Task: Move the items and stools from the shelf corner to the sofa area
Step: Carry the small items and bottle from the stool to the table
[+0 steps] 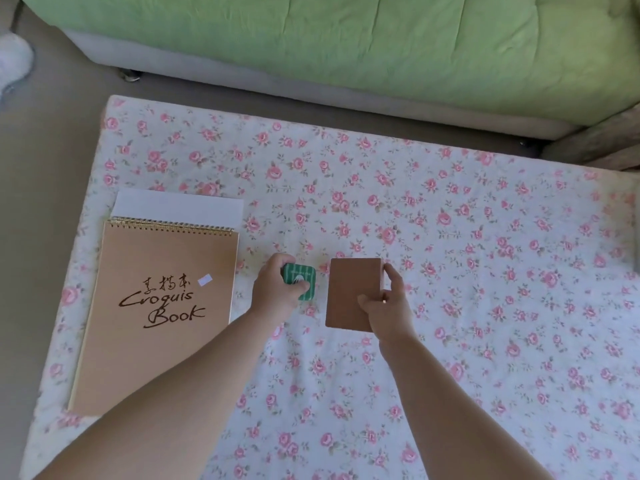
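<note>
Left hand [273, 289] is gripping a small green striped tin [300, 284], with the fingers curling over its far-left edge and the thumb pressing on the lid from the near side. Right hand [388, 306] is holding a flat brown box [349, 292]. The thumb is lying on its top face near the lower right corner and the fingers are wrapping round its right edge. Both hands are clamped on their items and both forearms are reaching in from the bottom of the frame.

The tin and the brown box are sitting side by side, near each other but not touching, tin to the left. Can't tell whether either one is resting on the cloth or being held just above it.

Both are over a white cloth with pink roses [450, 271], which is covering most of the view. To the left of the tin, a tan spiral-bound sketchbook [156, 317] reading "Croquis Book" is lying flat on the same cloth, spiral edge pointing away. A white sheet [176, 207] is sticking out from under its far end.

Beyond the cloth, a sofa with a light green cover [346, 46] is running across the top, showing a grey base and one small leg [130, 75]. Grey-brown floor [45, 150] is showing at left. Something white and fluffy [14, 60] is lying at the far left edge, too blurred to identify.
</note>
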`<state>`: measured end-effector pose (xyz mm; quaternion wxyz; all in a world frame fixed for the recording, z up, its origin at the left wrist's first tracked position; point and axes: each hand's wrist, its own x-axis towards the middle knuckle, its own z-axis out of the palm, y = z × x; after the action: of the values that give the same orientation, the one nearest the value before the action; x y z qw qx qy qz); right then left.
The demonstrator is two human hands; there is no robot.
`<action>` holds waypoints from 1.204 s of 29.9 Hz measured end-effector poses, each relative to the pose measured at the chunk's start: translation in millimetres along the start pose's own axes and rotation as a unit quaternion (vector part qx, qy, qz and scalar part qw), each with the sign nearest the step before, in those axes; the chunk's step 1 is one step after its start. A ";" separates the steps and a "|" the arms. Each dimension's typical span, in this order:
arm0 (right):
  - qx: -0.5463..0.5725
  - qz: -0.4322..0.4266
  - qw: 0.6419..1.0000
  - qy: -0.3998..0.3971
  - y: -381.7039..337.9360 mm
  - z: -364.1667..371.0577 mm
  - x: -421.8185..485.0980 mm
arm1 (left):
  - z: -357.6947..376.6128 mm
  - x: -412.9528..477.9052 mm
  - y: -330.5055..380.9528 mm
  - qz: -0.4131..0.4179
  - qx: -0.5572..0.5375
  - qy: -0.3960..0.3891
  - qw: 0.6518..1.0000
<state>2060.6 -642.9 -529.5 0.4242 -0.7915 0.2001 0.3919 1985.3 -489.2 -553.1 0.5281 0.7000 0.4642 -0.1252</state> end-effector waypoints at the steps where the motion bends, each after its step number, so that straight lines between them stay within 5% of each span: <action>1: -0.004 0.002 1.000 -0.001 2.2 0.2 5.0 | 2.1 3.0 -0.7 0.001 -0.001 0.001 1.000; 21: -0.181 -0.011 0.982 0.044 21.7 7.7 19.0 | 12.6 1.2 -21.6 0.048 0.169 0.073 0.982; 36: -0.091 -0.031 0.995 0.031 -19.2 -40.8 -105.7 | -30.1 -93.6 52.5 0.044 0.056 0.010 0.997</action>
<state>2026.7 -667.6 -422.5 0.3560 -0.8442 0.1524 0.3708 1966.5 -512.5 -445.7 0.4885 0.7496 0.4300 -0.1206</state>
